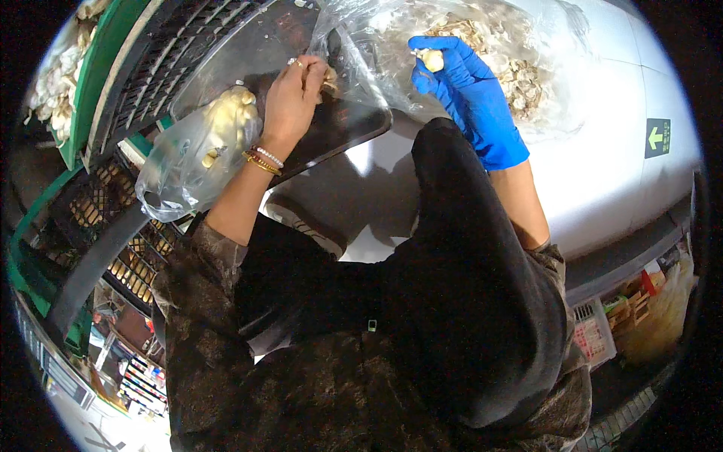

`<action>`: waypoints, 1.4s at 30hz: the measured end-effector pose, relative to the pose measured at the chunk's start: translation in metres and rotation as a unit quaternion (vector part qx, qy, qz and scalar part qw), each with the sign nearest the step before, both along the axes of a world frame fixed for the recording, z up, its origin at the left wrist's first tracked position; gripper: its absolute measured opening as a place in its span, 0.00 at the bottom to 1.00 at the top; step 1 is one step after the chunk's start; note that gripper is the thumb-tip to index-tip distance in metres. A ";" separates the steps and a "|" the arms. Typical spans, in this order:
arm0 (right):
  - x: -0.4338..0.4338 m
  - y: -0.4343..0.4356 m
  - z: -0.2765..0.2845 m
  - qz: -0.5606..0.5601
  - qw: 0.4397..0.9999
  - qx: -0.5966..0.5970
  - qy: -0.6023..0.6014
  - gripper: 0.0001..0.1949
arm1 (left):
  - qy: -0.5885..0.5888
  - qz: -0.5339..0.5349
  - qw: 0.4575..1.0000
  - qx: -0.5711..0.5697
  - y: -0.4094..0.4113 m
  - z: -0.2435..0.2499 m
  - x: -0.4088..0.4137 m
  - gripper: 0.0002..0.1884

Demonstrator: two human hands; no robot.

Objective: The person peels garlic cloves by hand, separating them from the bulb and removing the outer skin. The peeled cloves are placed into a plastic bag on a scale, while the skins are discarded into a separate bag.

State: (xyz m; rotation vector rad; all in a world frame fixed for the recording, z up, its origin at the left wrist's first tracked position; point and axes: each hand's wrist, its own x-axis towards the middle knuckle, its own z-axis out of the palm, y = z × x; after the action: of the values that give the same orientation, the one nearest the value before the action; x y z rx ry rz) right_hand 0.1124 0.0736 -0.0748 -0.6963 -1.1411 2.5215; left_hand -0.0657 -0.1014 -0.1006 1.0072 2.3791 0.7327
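Note:
My right hand, in a blue glove, pinches a peeled garlic clove between thumb and fingers. It is over the near edge of a clear plastic bag holding garlic skins. My bare left hand, with rings and bracelets, is above a dark tray; its fingertips are closed around a piece of papery garlic skin, partly hidden by the fingers. Left of that wrist, a clear plastic bag with a heap of peeled garlic cloves lies on the tray's left part.
At the upper left stand a black plastic crate and a green crate beside white garlic bulbs. My knee is just below my right hand. A floor exit sign and a white basket are at the right.

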 end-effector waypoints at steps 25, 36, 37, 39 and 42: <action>0.016 0.021 -0.008 -0.124 0.986 0.110 0.011 0.04 | -0.437 -0.025 0.841 0.319 0.103 0.033 0.078 0.08; 0.025 0.021 0.002 -0.078 0.966 0.239 -0.051 0.10 | -0.258 -0.039 0.904 0.339 0.098 0.040 0.081 0.09; 0.023 0.020 0.002 -0.087 0.967 0.238 -0.032 0.11 | -0.317 0.007 0.880 0.353 0.098 0.038 0.085 0.09; 0.023 0.020 0.004 -0.099 0.953 0.284 -0.039 0.10 | -0.392 0.030 0.857 0.333 0.098 0.039 0.087 0.09; 0.021 0.018 0.003 -0.113 0.955 0.274 -0.007 0.10 | -0.411 0.031 0.860 0.300 0.096 0.042 0.086 0.10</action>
State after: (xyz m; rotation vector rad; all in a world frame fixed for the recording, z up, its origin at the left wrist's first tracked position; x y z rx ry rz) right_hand 0.1334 0.0913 -0.0719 -0.6429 -1.5701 1.8821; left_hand 0.0208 -0.0050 -0.0589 0.6130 1.4490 1.6077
